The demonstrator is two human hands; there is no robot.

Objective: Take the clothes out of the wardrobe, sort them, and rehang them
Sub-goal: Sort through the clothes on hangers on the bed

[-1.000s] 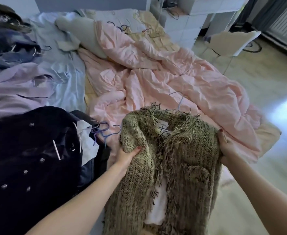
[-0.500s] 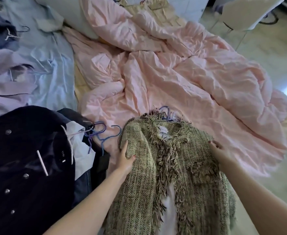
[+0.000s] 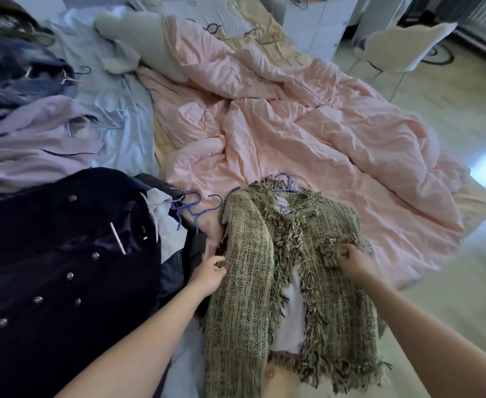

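Green fringed jacket (image 3: 290, 262) spread on the near edge of the bed, over the pink duvet (image 3: 307, 133), hanger hook just showing at its collar. Left hand (image 3: 208, 272) at the jacket's left sleeve edge, fingers curled onto the knit. Right hand (image 3: 352, 261) pinching the fringe on the right front. Dark coat (image 3: 63, 254) just left, beside blue hangers (image 3: 198, 206).
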